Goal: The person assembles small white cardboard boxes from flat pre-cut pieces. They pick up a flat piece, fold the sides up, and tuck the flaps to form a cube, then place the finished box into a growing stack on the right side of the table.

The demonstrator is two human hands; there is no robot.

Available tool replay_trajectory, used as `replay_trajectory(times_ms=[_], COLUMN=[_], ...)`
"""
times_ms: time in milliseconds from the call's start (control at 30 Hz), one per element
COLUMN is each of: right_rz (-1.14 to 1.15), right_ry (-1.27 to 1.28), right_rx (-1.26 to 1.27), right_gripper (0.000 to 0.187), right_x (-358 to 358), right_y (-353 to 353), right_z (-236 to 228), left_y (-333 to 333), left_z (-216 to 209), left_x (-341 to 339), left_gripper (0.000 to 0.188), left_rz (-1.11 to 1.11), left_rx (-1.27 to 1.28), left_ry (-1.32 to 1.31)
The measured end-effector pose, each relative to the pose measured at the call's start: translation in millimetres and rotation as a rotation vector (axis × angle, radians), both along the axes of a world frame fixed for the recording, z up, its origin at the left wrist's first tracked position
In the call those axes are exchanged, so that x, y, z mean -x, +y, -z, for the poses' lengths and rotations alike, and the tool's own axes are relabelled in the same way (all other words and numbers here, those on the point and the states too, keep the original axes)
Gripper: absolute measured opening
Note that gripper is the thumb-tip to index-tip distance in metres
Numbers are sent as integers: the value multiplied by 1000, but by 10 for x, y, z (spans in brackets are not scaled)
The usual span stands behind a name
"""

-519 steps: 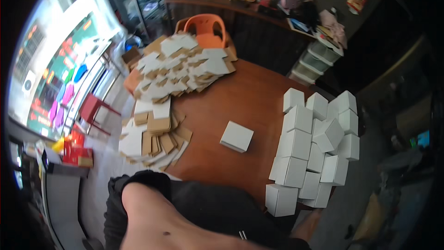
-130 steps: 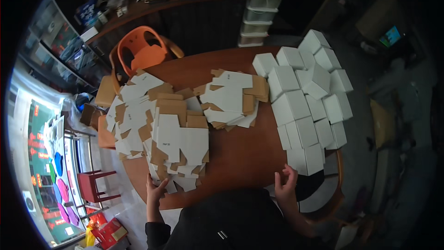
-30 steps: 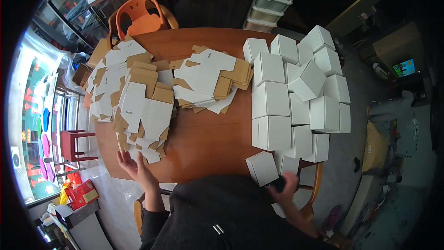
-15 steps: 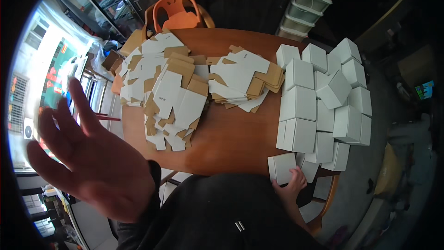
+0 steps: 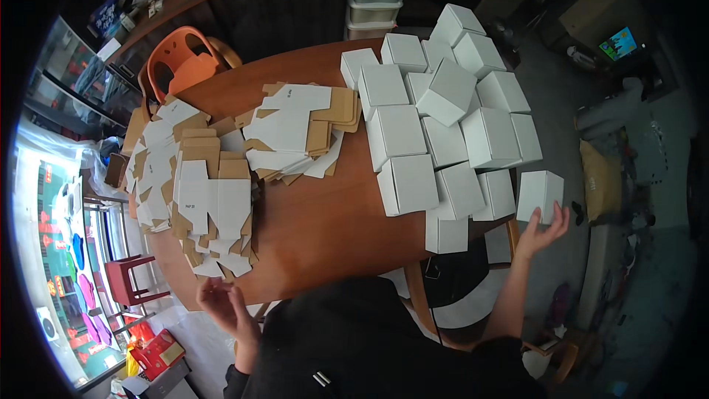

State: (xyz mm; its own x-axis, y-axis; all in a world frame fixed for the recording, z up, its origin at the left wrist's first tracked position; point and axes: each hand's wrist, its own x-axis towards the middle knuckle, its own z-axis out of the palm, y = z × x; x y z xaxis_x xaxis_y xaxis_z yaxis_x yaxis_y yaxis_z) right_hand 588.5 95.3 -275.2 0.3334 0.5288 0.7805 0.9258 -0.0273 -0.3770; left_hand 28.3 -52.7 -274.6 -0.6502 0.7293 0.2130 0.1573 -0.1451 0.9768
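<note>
In the head view, a white cardboard box is gripped at its near side by the right hand, with fingers partly bent, just beyond the table's right edge. Beside it, white boxes are piled on the right of the table. The left hand is held empty and half-curled at the near left edge, close to stacked flattened cartons.
</note>
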Motion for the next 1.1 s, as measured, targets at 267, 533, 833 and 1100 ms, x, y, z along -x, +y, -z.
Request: replay_trajectory(times_ms=[267, 533, 833, 1100], right_rz=[-119, -132, -231, -101], right_ry=[133, 303, 116, 606], right_rx=[185, -34, -611, 725], right_gripper=[41, 48, 52, 39], right_x=[-560, -598, 2194, 3653], right_y=[203, 311, -230, -2466], right_z=[751, 1142, 297, 2617], left_y=[-231, -543, -1883, -2771], left_z=[-91, 85, 1367, 1949], left_x=[79, 95, 1035, 2568], left_gripper=[46, 47, 33, 21], left_rz=[-172, -317, -262, 429], left_rx=[47, 129, 850, 1332], left_ry=[63, -4, 377, -4])
